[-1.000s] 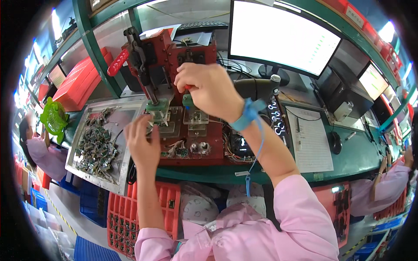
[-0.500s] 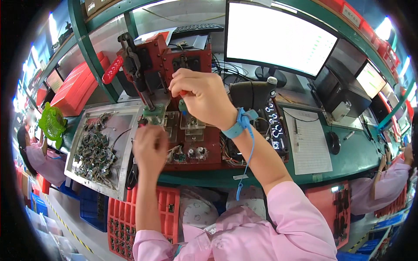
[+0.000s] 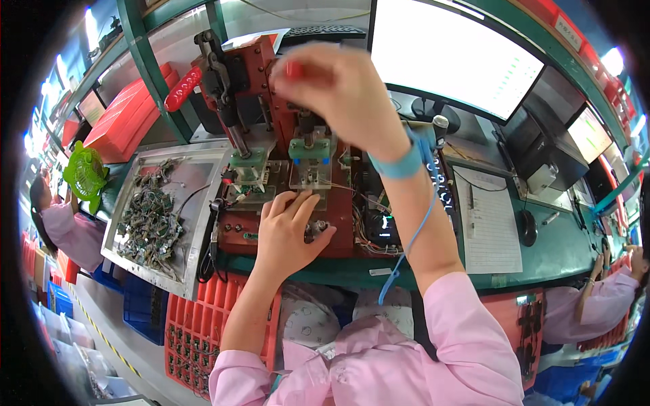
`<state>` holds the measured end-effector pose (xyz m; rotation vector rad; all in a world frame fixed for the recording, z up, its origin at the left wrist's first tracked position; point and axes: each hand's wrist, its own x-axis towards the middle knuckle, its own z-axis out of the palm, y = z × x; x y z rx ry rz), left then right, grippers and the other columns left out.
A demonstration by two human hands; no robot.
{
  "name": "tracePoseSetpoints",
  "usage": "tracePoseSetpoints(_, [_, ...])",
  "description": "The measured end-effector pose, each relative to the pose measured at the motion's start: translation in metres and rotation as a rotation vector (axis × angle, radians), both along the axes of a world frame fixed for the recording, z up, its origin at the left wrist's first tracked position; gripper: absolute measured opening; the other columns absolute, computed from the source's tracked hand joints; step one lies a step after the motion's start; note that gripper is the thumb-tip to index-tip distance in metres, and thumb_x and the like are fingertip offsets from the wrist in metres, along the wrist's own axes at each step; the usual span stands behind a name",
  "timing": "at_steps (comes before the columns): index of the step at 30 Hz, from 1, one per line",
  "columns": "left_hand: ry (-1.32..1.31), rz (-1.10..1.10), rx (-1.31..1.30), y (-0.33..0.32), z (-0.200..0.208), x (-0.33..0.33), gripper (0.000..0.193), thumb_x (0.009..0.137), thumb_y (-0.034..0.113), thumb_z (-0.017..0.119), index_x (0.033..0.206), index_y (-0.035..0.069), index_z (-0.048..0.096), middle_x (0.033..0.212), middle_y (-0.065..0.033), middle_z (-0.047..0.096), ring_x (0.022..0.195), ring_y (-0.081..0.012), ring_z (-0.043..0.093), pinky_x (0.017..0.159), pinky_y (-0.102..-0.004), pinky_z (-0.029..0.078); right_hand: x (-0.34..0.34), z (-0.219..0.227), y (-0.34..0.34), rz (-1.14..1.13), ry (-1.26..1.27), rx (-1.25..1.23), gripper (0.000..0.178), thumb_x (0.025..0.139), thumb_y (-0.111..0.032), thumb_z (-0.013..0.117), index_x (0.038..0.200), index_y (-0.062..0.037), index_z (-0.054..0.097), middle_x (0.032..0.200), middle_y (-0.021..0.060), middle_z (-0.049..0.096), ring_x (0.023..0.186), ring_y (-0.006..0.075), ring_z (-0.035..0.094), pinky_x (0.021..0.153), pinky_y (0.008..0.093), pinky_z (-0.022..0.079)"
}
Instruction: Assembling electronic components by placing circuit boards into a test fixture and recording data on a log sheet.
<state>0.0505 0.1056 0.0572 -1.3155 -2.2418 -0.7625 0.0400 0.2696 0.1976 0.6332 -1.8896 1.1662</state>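
My right hand (image 3: 338, 95), smeared by motion, is closed around the red handle (image 3: 293, 70) of a toggle clamp on the red test fixture (image 3: 267, 57). Below it, this clamp's green press plate (image 3: 309, 147) sits over a clear acrylic nest (image 3: 308, 177) with thin wires leading out. My left hand (image 3: 288, 233) lies with its fingers spread at the front of that nest, its fingertips at the nest's near edge. To the left stands a second toggle clamp with a red handle (image 3: 183, 89); its green press plate (image 3: 247, 159) is above another clear nest.
A metal-rimmed tray (image 3: 196, 223) heaped with small wired circuit boards stands at the left. Rightward are a lit digital meter (image 3: 443, 196), a paper form (image 3: 487, 230) and a monitor (image 3: 457, 54). Red compartment trays (image 3: 223, 298) sit below the bench edge. Co-workers sit on both sides.
My left hand has moved right, from beside the left clamp to the front of the right nest, and its fingers have spread. My right hand has risen with the red handle.
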Motion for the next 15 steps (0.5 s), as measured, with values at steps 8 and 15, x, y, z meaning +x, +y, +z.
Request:
tracePoseSetpoints(8, [0.015, -0.005, -0.004, 0.001, 0.005, 0.002, 0.055, 0.065, 0.028, 0.076, 0.112, 0.005, 0.06, 0.114, -0.01, 0.063, 0.106, -0.0277, 0.053, 0.09, -0.0419, 0.04, -0.018, 0.015, 0.002, -0.051, 0.003, 0.009, 0.01, 0.083, -0.005, 0.067, 0.092, -0.0004, 0.066, 0.08, 0.0033, 0.066, 0.074, 0.0092, 0.063, 0.062, 0.0219, 0.047])
tracePoseSetpoints(15, [0.014, -0.019, 0.015, -0.011, 0.004, -0.002, 0.046, 0.069, 0.027, 0.074, 0.107, 0.005, 0.061, 0.11, -0.0095, 0.064, 0.102, -0.0275, 0.054, 0.087, -0.0407, 0.041, 0.003, -0.031, -0.015, -0.155, 0.131, 0.103, 0.017, 0.073, 0.011, 0.059, 0.08, -0.0039, 0.063, 0.079, 0.0057, 0.065, 0.071, 0.0147, 0.063, 0.055, 0.0251, 0.046])
